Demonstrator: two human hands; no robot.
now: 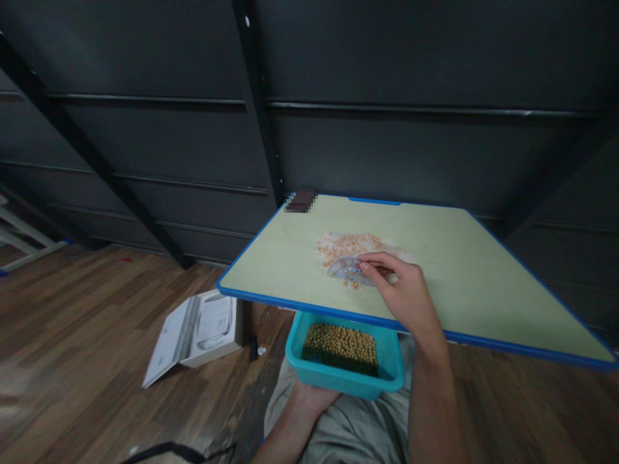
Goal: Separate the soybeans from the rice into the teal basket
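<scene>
My right hand [403,290] rests on the pale green table top [474,270], fingers curled around a small clear round piece [347,269] at the near edge of a pile of yellow beans and white grains [355,245]. My left hand [309,401] is below the table's front edge and holds up a teal plastic basket [387,370] from underneath. The basket is filled with yellowish-green beans [341,347]. Only part of the left hand's fingers shows under the basket.
The table has a blue rim [300,301]. A dark small object [300,200] lies at its far left corner. An open white box [196,332] lies on the wooden floor to the left. A dark panelled wall [387,77] with slanted beams stands behind. A black cable [164,451] runs near my knees.
</scene>
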